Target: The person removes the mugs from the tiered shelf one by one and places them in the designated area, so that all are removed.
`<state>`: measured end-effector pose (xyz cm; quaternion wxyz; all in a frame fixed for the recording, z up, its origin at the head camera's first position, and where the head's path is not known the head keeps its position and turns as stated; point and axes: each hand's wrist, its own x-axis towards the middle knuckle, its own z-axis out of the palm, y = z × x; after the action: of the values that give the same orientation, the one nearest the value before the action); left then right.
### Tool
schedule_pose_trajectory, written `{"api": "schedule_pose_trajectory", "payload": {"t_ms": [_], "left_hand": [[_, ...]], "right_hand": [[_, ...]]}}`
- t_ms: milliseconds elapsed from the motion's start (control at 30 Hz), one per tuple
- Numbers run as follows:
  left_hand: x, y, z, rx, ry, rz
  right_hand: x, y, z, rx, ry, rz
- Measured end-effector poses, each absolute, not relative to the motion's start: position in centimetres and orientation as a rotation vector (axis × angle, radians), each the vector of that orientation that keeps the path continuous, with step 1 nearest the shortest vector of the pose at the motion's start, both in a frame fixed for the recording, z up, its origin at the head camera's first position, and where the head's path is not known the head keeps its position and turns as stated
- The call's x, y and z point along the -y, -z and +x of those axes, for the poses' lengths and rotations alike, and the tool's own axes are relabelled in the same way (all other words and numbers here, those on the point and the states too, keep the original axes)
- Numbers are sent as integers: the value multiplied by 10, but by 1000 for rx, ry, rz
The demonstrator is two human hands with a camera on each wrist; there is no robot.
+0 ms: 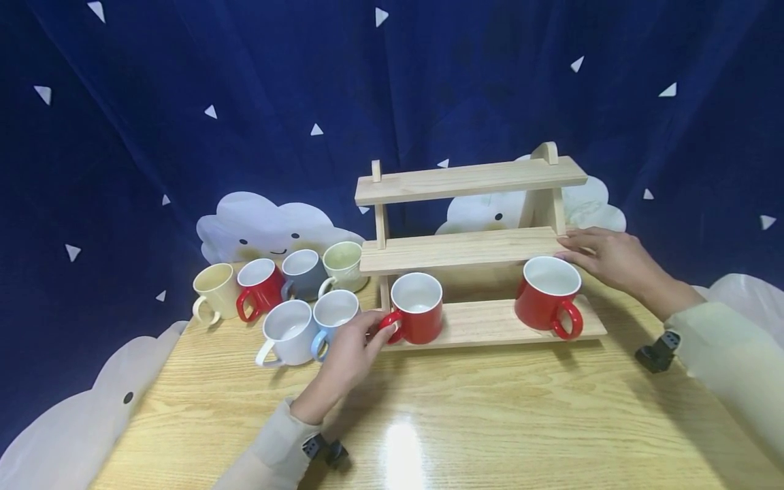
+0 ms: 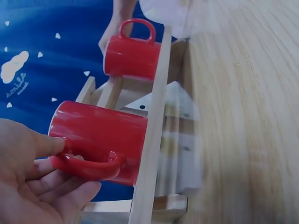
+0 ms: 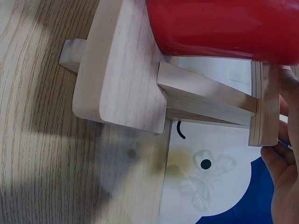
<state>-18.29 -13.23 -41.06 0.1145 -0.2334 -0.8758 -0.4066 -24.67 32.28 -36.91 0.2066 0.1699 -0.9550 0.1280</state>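
A red mug [image 1: 422, 314] with a white inside stands on the left part of the bottom shelf [image 1: 478, 325] of a wooden rack. My left hand [image 1: 350, 354] pinches its handle [image 2: 93, 168] between thumb and fingers. A second red mug [image 1: 542, 299] sits upright near that shelf's right end, its handle toward the front right. Behind this mug, my right hand [image 1: 609, 262] holds the right end of the middle shelf [image 1: 459, 250]. In the right wrist view, the right thumb and fingers [image 3: 275, 161] lie around that board's end.
Left of the rack, several mugs stand on the wooden table [image 1: 490, 415]: a white mug [image 1: 288, 333], a light blue mug [image 1: 333, 313], a yellow mug [image 1: 222, 292], another red mug [image 1: 263, 286], a grey-blue mug [image 1: 303, 275] and a pale green mug [image 1: 348, 265]. A blue curtain [image 1: 275, 82] hangs behind.
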Motion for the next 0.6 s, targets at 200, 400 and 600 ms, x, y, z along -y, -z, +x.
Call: {"api": "schedule_pose_trajectory", "payload": {"t_ms": [200, 400, 600], "left_hand": [[139, 407, -177, 2621, 1293, -590], [149, 407, -172, 2617, 1304, -543], [163, 403, -166, 2619, 1411, -524]], "right_hand": [[-323, 370, -247, 2660, -350, 470], [-323, 369, -247, 2666, -349, 467], [-323, 369, -247, 2684, -345, 454]]}}
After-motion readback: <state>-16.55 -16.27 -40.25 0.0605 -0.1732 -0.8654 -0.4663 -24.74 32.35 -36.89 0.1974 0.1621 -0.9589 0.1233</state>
